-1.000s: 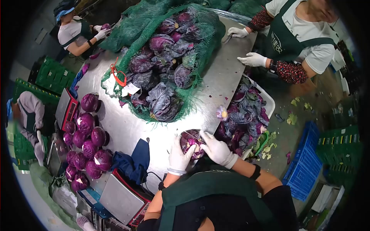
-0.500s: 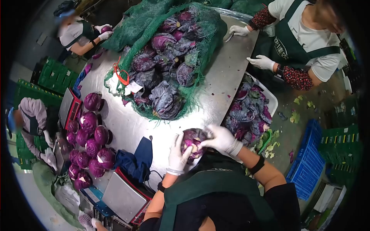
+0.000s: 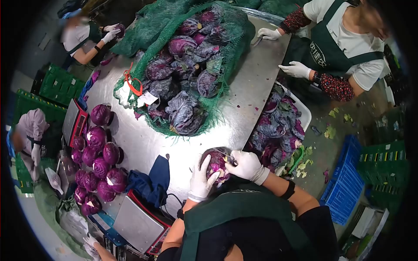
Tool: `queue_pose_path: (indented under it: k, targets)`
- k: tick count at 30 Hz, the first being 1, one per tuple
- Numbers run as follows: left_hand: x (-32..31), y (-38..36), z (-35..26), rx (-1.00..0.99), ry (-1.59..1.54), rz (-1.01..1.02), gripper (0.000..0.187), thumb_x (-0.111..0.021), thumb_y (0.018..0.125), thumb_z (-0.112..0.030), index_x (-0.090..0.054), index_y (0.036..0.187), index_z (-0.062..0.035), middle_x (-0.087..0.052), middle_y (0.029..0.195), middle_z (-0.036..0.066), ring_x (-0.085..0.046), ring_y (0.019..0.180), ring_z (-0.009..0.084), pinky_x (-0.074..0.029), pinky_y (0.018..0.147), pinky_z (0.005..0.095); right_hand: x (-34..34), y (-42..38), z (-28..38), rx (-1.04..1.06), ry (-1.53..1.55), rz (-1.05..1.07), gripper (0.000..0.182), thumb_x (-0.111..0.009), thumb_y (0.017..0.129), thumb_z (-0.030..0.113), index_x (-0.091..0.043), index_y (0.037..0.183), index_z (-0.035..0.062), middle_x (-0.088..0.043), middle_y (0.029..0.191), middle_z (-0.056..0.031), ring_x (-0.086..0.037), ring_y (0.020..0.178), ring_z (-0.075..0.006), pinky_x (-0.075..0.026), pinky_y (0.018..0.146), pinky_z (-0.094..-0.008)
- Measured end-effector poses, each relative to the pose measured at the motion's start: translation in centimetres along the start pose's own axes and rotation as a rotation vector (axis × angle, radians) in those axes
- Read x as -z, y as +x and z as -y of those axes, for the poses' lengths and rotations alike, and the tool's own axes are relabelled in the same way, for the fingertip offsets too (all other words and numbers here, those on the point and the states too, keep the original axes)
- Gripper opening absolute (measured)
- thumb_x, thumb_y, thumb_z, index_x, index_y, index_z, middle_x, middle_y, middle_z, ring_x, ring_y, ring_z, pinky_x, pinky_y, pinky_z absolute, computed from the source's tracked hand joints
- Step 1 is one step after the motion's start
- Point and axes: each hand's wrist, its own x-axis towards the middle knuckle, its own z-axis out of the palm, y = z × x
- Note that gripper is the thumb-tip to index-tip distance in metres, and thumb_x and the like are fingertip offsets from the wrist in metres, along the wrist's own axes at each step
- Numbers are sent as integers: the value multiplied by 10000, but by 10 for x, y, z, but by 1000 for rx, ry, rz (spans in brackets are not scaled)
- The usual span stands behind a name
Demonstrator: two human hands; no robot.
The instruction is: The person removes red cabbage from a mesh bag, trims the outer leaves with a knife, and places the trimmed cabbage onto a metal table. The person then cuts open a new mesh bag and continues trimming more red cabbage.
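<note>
Across the middle of the view a steel table [image 3: 244, 93] is seen, much of it covered by a green net sack [image 3: 183, 65] heaped with red cabbages, their outlines blurred by the mesh. At the table's right edge a white crate [image 3: 303, 114] of loose purple leaves is partly hidden by the tabletop. Along the left side trimmed cabbage heads [image 3: 98, 161] are lined up beside a scale [image 3: 73, 119] that is seen only at an angle; a second scale [image 3: 137, 224] at the near edge is cut off by the wearer's body. A dark blue cloth [image 3: 152, 180] lies between them. At the near edge of the table a red cabbage [image 3: 216, 162] is held. The left hand [image 3: 201, 178], gloved in white, is spread around its near side with fingers pressed to it. The right hand [image 3: 246, 164] is closed around a small knife [image 3: 224, 154], whose blade is hard to make out against the cabbage top. Gloved hands of a co-worker [image 3: 285, 52] are seen far right, the figure cropped
</note>
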Motion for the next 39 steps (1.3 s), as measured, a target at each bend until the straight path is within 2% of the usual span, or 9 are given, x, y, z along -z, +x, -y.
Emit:
queue_pose_path:
  k: [11,14,19,21,25,27,29,34,39]
  targets:
    - [-14,16,-46,-93,418,182,605,-632,762,-446,-451,1283,-198,-358,1318,235,-411,1114,458,-490,787,474,-5,-9,-36,-46,-155,52,178,-564,765,207,-543,840,46,-589,617,-159,-597,544,-319,-482,509,-415]
    - [-14,17,-44,-61,317,130,594,-631,769,-427,-453,1284,-193,-365,1314,233,-422,1111,449,-481,801,474,-6,-7,-50,-156,78,-68,141,-568,775,176,-510,818,56,-574,625,-179,-583,585,-375,-462,523,-455]
    - [4,0,27,-70,-146,-43,575,-635,811,-198,-387,1302,-30,-409,1280,212,-447,1156,315,-397,948,383,-27,-18,-144,-368,-145,-67,173,-575,787,232,-553,881,88,-595,692,-183,-600,645,-365,-488,587,-457]
    - [2,-17,61,201,-503,-12,581,-613,840,-183,-329,1311,6,-420,1250,198,-433,1159,256,-400,943,357,-3,-16,-114,-334,-228,-134,319,-643,751,301,-553,969,87,-588,938,-126,-617,747,-329,-496,623,-415]
    - [36,-5,27,611,-532,189,835,-708,762,-311,-204,1343,14,-413,1239,219,-485,1107,275,-430,912,350,-6,-5,-51,-116,202,-195,284,-583,827,269,-528,1015,64,-594,886,-147,-620,750,-282,-491,600,-369]
    - [27,1,42,410,-327,173,894,-746,710,-321,-218,1346,19,-406,1247,230,-442,1168,287,-420,930,359,-11,-1,-24,-283,375,93,266,-533,872,272,-524,1021,51,-606,888,-163,-618,790,-289,-492,635,-371]
    - [21,23,35,-64,55,119,905,-765,678,-303,-250,1337,43,-399,1256,242,-419,1189,309,-395,958,365,-24,-1,-14,-50,269,-42,304,-493,900,282,-516,1090,46,-608,927,-168,-613,837,-300,-489,674,-384]
    - [16,26,28,238,-198,11,866,-760,667,-274,-293,1321,47,-408,1234,247,-438,1150,339,-367,981,370,-31,1,7,-111,241,28,465,-463,908,263,-381,1301,28,-497,1207,-240,-517,1075,-376,-437,884,-401]
    - [3,23,17,190,-122,-85,843,-753,666,-272,-308,1308,45,-416,1211,255,-456,1108,360,-390,947,378,-42,22,0,-24,35,-43,381,-474,889,307,-481,1201,88,-577,1022,-171,-612,779,-328,-519,629,-388]
